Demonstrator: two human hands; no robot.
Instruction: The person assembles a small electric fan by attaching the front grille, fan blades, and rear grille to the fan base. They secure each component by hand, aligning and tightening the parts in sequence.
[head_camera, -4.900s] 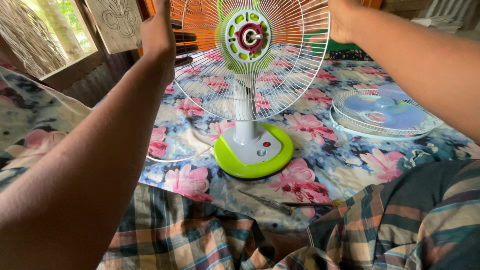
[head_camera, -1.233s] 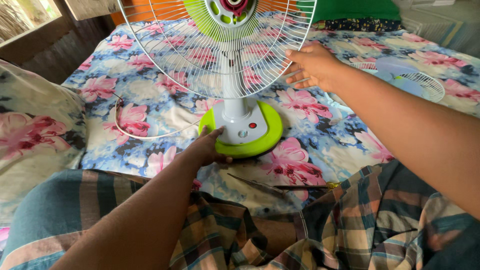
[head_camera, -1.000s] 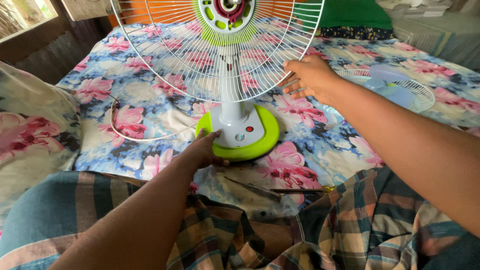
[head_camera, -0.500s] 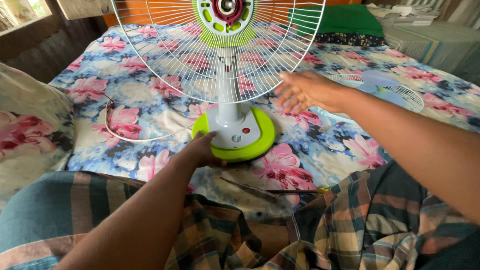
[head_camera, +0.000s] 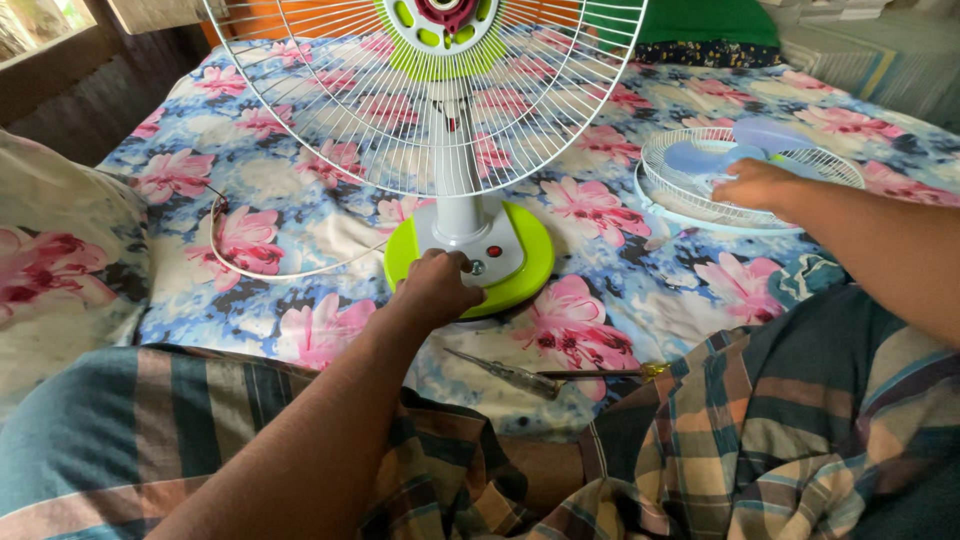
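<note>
The table fan (head_camera: 470, 130) stood upright at the upper centre of the frame on a bed covered by a floral sheet (head_camera: 620, 280), its bladeless rear guard facing the camera. The left hand (head_camera: 438, 288) rested on the near rim of the fan's green base (head_camera: 520, 275), fingers curled loosely over it beside the white control panel, steadying rather than gripping. At the right of the frame the right hand (head_camera: 752, 185) lay on the edge of the loose front guard (head_camera: 745, 180), which sat flat on the sheet with the pale blue blade inside it; whether its fingers had closed on the wire could not be told. The step in hand looked like fetching that part. A screwdriver (head_camera: 545, 378) lay at lower centre, near the plaid cloth.
</note>
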